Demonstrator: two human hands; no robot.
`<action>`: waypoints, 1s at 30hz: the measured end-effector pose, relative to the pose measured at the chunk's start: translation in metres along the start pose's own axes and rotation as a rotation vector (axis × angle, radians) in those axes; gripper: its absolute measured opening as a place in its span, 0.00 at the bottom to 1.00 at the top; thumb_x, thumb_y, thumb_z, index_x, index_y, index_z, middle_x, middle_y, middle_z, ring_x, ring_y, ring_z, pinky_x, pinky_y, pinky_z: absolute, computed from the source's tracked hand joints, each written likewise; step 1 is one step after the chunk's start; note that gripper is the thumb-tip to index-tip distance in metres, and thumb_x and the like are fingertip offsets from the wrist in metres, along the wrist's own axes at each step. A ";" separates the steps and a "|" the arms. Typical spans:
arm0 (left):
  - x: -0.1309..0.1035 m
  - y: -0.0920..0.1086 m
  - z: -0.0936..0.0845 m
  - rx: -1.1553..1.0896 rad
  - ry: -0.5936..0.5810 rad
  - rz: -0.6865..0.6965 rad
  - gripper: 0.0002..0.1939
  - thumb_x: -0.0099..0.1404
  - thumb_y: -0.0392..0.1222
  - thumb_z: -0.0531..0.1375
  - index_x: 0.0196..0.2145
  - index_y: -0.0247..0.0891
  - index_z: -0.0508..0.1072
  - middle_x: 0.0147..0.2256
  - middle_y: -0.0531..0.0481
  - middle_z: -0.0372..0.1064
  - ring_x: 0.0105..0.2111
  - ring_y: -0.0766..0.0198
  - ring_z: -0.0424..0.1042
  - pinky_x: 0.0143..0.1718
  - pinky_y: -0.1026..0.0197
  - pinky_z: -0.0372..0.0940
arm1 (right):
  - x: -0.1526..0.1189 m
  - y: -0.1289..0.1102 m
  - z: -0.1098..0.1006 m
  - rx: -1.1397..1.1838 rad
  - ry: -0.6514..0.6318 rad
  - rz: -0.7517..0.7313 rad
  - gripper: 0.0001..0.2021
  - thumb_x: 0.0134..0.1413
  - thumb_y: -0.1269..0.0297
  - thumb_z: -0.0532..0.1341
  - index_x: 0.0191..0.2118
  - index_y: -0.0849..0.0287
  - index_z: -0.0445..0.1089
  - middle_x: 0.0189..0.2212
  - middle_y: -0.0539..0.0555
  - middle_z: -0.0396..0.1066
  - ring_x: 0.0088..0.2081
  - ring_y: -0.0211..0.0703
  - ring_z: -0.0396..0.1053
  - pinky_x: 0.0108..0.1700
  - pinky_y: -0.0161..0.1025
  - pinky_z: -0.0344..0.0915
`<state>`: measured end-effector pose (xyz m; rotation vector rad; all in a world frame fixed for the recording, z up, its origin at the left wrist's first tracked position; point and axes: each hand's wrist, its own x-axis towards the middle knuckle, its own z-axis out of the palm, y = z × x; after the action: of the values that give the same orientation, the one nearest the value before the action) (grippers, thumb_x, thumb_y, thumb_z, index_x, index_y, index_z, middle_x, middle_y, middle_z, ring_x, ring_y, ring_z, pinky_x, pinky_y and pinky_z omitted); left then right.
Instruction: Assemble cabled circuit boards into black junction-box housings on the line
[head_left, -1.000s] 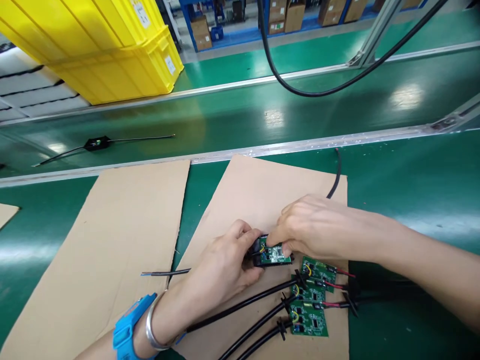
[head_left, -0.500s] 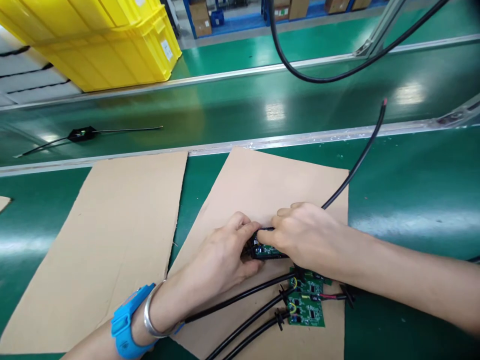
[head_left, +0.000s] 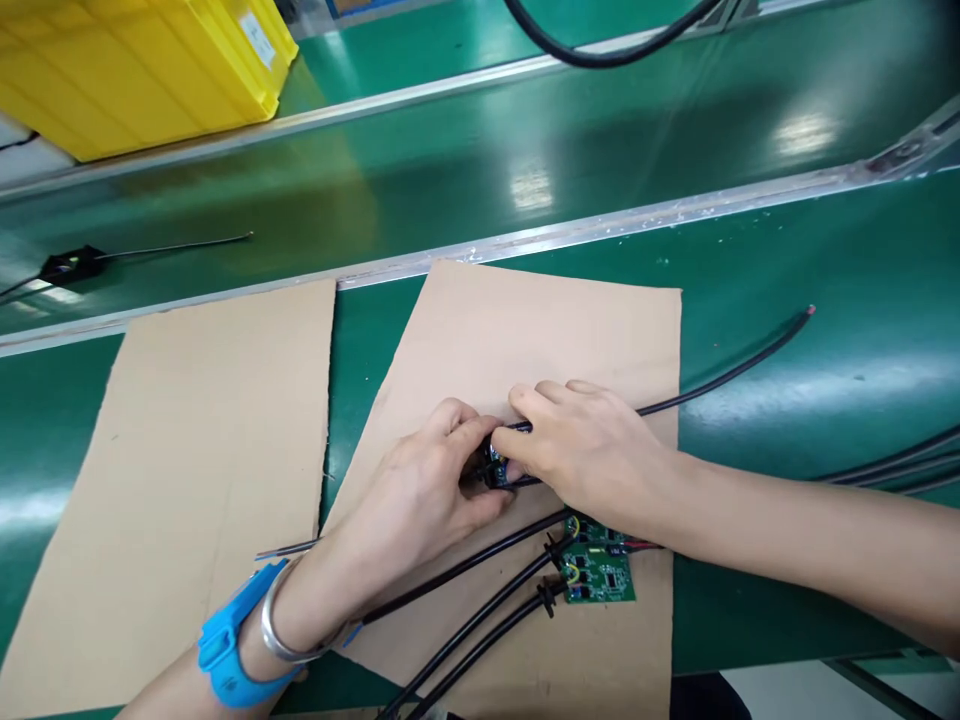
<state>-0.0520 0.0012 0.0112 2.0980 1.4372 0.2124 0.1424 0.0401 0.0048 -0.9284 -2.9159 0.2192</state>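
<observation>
My left hand (head_left: 442, 475) grips the left end of a small black housing (head_left: 525, 483) that has a circuit board in it. The fingers of my right hand (head_left: 555, 430) press on the same housing from the right and hide most of it. A black cable (head_left: 739, 372) runs out to the right from behind my right hand. Just below lie green circuit boards (head_left: 604, 577) with black cables (head_left: 480, 617) leading off to the lower left. Under all this is a cardboard sheet (head_left: 555, 325).
Another cardboard sheet (head_left: 217, 450) lies at the left. Beyond the metal rail (head_left: 525, 240) are a small black part with thin leads (head_left: 73, 266) and a yellow bin (head_left: 150, 80). A thick black cable (head_left: 600, 58) hangs at the top. More cables (head_left: 900, 468) lie at the right.
The view has tilted down and shifted. The cable behind my right hand has dropped lower, towards the table. My right fingers now cover more of the board in the housing.
</observation>
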 end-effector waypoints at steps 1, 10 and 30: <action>0.000 0.000 0.000 0.004 0.000 0.006 0.18 0.59 0.41 0.63 0.48 0.42 0.69 0.45 0.51 0.64 0.37 0.62 0.69 0.39 0.60 0.66 | 0.000 0.000 0.000 -0.004 0.011 0.000 0.04 0.63 0.67 0.57 0.39 0.56 0.69 0.34 0.54 0.63 0.34 0.45 0.61 0.31 0.41 0.48; 0.001 -0.004 -0.005 0.010 -0.027 0.038 0.19 0.59 0.44 0.66 0.47 0.41 0.70 0.45 0.50 0.65 0.40 0.60 0.69 0.42 0.57 0.67 | 0.002 0.006 0.006 0.132 0.074 -0.030 0.03 0.60 0.66 0.59 0.35 0.56 0.70 0.35 0.53 0.67 0.36 0.46 0.62 0.33 0.42 0.51; -0.007 -0.006 0.000 -0.018 0.004 0.056 0.25 0.59 0.42 0.68 0.53 0.42 0.67 0.48 0.49 0.68 0.45 0.59 0.70 0.47 0.57 0.68 | -0.005 0.013 0.005 0.225 0.023 -0.023 0.04 0.59 0.65 0.62 0.39 0.58 0.71 0.34 0.54 0.68 0.39 0.47 0.61 0.39 0.42 0.58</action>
<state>-0.0595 -0.0036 0.0089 2.1259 1.3752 0.2506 0.1529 0.0469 -0.0019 -0.8557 -2.8037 0.5189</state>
